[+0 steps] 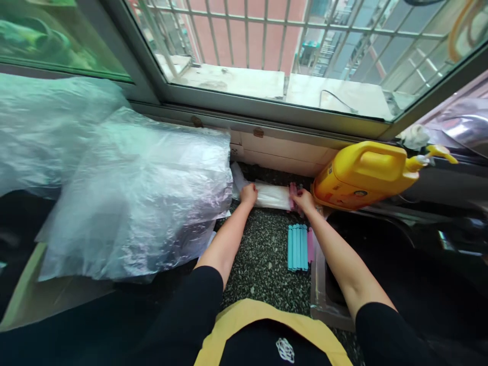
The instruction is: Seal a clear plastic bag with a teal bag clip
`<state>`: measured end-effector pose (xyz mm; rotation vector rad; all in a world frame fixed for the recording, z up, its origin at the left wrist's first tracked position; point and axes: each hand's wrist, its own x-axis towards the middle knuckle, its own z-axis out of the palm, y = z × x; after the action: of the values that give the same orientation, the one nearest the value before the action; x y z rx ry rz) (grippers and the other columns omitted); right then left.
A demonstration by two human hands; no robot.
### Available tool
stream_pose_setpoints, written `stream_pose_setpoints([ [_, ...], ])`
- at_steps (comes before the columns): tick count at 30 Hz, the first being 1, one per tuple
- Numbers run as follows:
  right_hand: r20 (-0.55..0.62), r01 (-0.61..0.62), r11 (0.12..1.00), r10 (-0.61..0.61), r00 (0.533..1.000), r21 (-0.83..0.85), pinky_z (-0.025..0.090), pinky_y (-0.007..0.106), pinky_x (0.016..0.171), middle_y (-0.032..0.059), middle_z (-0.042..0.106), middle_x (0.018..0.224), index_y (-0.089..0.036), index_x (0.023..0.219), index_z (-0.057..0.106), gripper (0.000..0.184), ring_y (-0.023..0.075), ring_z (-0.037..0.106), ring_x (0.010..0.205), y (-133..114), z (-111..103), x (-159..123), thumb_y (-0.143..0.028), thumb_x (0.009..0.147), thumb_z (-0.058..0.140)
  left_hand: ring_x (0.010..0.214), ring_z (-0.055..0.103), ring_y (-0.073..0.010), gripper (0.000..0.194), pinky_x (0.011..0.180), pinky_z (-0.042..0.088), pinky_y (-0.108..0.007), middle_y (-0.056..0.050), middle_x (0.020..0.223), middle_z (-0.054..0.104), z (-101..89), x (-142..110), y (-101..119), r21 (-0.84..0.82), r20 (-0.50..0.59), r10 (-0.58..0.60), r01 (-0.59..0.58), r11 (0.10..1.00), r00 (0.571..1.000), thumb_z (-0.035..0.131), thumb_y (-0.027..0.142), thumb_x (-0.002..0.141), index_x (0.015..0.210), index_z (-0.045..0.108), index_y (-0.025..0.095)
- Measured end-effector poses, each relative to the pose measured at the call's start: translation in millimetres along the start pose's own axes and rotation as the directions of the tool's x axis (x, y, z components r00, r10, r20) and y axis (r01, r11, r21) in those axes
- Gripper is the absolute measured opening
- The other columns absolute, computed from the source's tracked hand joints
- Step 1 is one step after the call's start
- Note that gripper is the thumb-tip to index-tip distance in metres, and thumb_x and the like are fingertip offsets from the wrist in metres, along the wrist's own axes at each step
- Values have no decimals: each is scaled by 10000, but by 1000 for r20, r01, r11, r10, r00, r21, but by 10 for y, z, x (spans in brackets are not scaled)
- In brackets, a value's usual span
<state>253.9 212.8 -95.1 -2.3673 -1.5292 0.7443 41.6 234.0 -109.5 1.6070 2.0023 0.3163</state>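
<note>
On the speckled stone counter (pixel 267 254) by the window lies a rolled or folded clear plastic bag (pixel 271 195). My left hand (pixel 248 194) is closed on its left end. At the bag's right end my right hand (pixel 303 200) pinches a pink clip (pixel 293 195). A row of several teal clips (pixel 297 247), with a pink one at their right side, lies on the counter just below my right hand.
A large heap of clear plastic sheeting (pixel 125 198) fills the left. A yellow jug (pixel 362 175) lies on its side at the right, beside a dark sink (pixel 400 264). The window frame (pixel 267 109) and wall close off the far edge.
</note>
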Motion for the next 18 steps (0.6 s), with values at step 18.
stream_pose_setpoints([
  [18, -211, 355, 902, -308, 928, 246, 466, 321, 785, 73, 702, 859, -176, 759, 621, 91, 189, 614, 801, -796, -534, -444, -243, 775, 562, 1002, 591, -209, 154, 923, 460, -325, -130, 1081, 575, -513, -961, 96, -268, -235, 244, -304, 914, 941, 567, 162, 805, 943, 627, 130],
])
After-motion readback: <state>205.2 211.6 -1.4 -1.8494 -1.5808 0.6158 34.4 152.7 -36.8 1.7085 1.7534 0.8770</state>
